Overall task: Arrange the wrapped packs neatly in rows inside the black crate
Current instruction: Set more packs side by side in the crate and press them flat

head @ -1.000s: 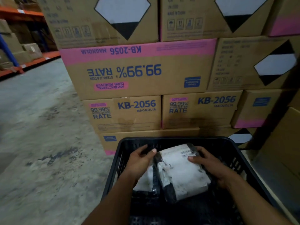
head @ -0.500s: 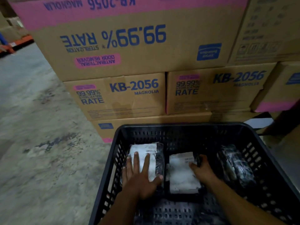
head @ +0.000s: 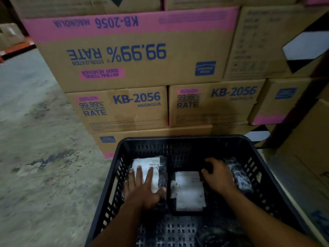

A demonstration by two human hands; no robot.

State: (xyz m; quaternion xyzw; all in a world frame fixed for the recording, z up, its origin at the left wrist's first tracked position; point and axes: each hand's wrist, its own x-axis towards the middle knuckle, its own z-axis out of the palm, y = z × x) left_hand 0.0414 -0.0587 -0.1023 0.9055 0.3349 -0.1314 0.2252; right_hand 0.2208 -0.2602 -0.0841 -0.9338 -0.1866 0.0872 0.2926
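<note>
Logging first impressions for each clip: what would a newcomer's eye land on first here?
Probably the stacked cardboard boxes with pink bands filling the background, one printed upside down. Below them sits the black crate, where the left hand presses flat on a white-labelled pack and the right hand rests beside another pack.

black perforated crate point(head: 179, 139), white-labelled packs point(head: 149, 168) in clear wrap, tan cartons point(head: 135, 56) with pink bands and blue lettering.

The concrete floor point(head: 35, 175) carries the black crate point(head: 178, 141) and stacked cartons point(head: 135, 111).
</note>
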